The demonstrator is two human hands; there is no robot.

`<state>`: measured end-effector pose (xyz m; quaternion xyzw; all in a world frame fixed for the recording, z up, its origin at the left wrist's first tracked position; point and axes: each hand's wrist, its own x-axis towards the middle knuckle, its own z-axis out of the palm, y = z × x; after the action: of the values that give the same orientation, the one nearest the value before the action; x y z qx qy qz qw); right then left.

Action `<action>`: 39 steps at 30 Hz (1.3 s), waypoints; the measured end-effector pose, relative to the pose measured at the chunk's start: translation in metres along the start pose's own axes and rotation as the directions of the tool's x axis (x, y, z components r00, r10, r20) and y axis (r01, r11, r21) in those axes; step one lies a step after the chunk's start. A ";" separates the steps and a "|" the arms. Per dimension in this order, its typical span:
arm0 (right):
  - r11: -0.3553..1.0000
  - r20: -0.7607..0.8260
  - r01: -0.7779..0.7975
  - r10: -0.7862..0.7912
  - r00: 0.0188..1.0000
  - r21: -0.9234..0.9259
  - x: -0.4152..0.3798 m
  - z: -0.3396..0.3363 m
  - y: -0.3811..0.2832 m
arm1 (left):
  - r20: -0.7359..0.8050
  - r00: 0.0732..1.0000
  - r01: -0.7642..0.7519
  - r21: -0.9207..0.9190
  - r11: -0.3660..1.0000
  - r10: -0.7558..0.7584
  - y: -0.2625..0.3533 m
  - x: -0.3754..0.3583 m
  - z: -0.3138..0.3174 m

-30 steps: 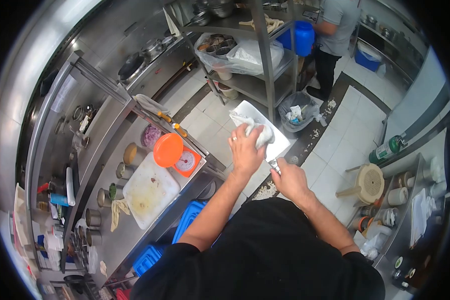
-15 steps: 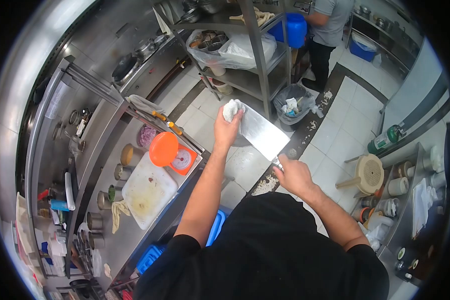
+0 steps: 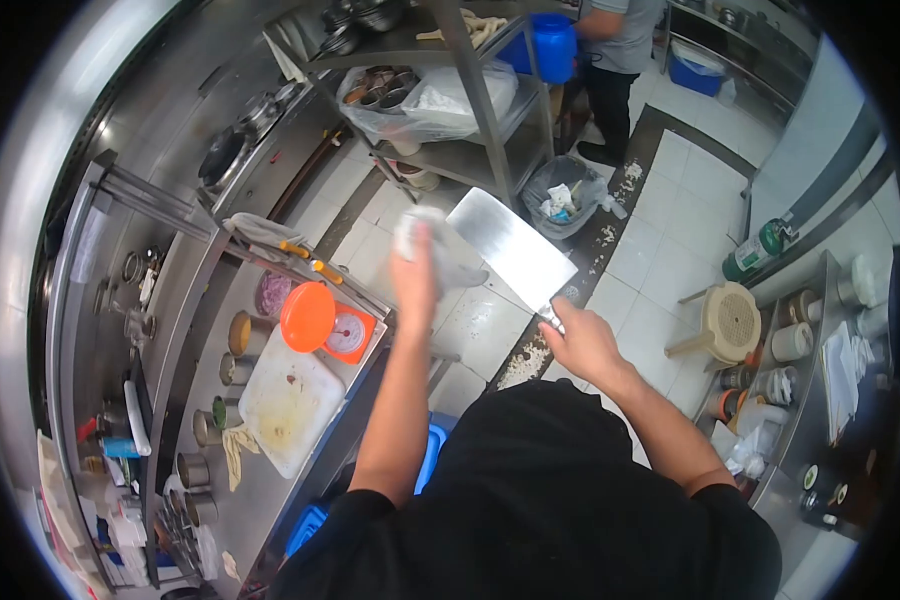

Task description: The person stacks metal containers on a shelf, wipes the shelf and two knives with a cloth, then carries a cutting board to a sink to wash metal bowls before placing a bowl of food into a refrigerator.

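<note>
A wide, shiny cleaver (image 3: 511,243) points up and to the left in front of me. Its handle is wrapped in the closed fingers of my right hand (image 3: 584,341). To the left of the blade and apart from it, my left hand (image 3: 414,272) is closed on a white cloth (image 3: 420,226); both are smeared by motion. On the counter at the left, nearest to my left arm, are an orange kitchen scale (image 3: 348,334) with a round orange pan (image 3: 308,316) and a stained white cutting board (image 3: 288,400).
Metal containers (image 3: 202,428) line the steel counter (image 3: 225,505). Ahead stands a steel shelf rack (image 3: 475,95) beside a lined trash bin (image 3: 562,215). A person (image 3: 615,60) in grey stands behind it. At the right are a plastic stool (image 3: 725,322) and a green cylinder (image 3: 755,250).
My left hand has moved left with the cloth, off the blade it was touching. The cleaver stays in my right hand, its blade slightly further left. The view has shifted a little.
</note>
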<state>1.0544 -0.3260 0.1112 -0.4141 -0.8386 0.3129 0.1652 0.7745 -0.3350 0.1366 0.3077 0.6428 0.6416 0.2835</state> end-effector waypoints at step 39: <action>0.970 -0.014 0.043 -0.047 0.999 -0.239 0.053 -0.006 -0.020 | 0.216 0.723 -0.593 0.683 0.428 0.656 -0.009 0.005 0.102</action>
<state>1.0136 -0.2910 0.1297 -0.4149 -0.8777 0.2018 0.1296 0.8487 -0.2650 0.1266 0.5805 0.6883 0.4107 -0.1436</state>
